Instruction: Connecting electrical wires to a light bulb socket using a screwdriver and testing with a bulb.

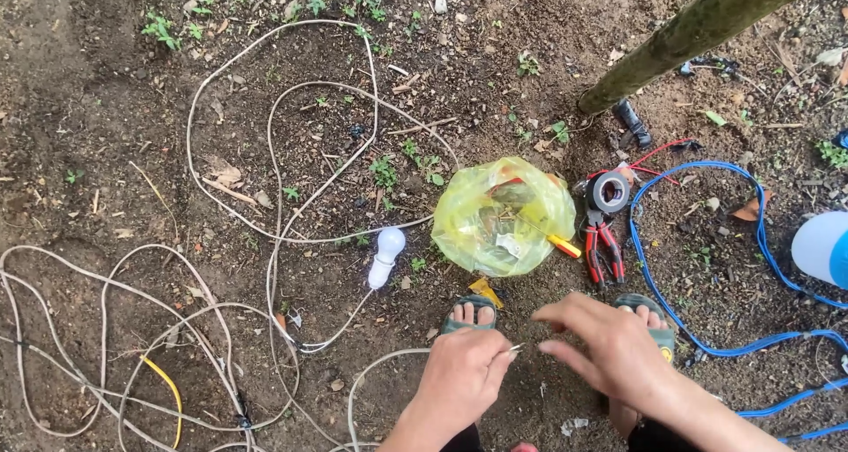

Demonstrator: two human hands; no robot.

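At the bottom centre of the frame the left hand (461,374) is curled shut, thumb and forefinger pinching the bare end of a white wire (389,357) that loops away to the lower left. Just to its right, the right hand (609,342) is half open, fingers loosely spread and pointing left toward that wire tip, apparently not touching it; it holds nothing. Two sandalled feet (470,312) show just above the hands. One white bulb (385,256) lies on the soil left of centre, joined to the white cord. One yellow plastic bag (502,214) sits in the middle, with one yellow-handled screwdriver (563,245) at its right edge. To its right are one roll of tape (609,192) and one pair of red-handled pliers (602,253). One blue cable (689,267) curves down the right side
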